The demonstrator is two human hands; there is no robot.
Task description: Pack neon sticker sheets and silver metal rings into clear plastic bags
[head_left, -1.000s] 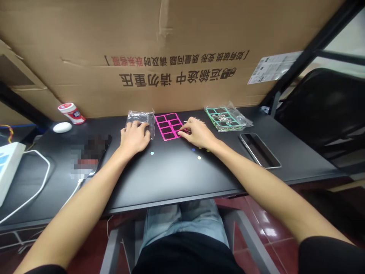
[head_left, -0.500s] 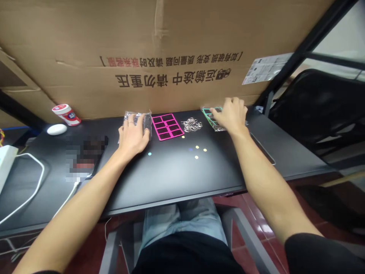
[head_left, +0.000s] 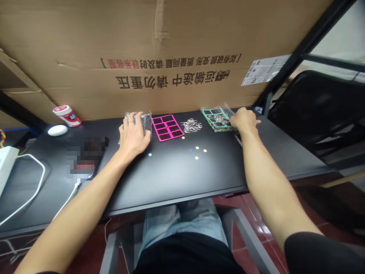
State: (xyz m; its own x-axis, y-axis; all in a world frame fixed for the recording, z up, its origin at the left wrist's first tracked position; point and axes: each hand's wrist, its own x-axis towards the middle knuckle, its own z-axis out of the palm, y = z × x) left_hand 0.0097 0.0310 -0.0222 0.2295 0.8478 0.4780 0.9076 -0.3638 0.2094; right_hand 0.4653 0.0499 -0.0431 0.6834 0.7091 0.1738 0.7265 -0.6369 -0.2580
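My left hand [head_left: 132,135] lies over a clear plastic bag [head_left: 147,122] at the back of the table, its fingers spread. Close to its right is a pink grid frame [head_left: 168,127] with dark windows. A pile of silvery rings [head_left: 191,125] sits beside the frame. Further right, a flat clear bag [head_left: 218,120] shows a teal and green grid frame and more metal rings inside. My right hand [head_left: 245,118] is closed at the right edge of this bag, thumb against it; most fingertips are hidden. Several small round discs [head_left: 196,148], pale yellow, blue and turquoise, lie nearer me.
A cardboard panel [head_left: 176,38] stands along the back edge. On the left are a red-and-white tub [head_left: 67,116], a white oval object [head_left: 57,130], a blurred-out dark item [head_left: 91,152] and a white cable [head_left: 67,198]. A dark, phone-like object [head_left: 238,139] lies partly under my right forearm.
My right hand has moved right, from on top of the bag with the teal frame to its right edge, uncovering the rings inside. My left hand has stayed almost in place.
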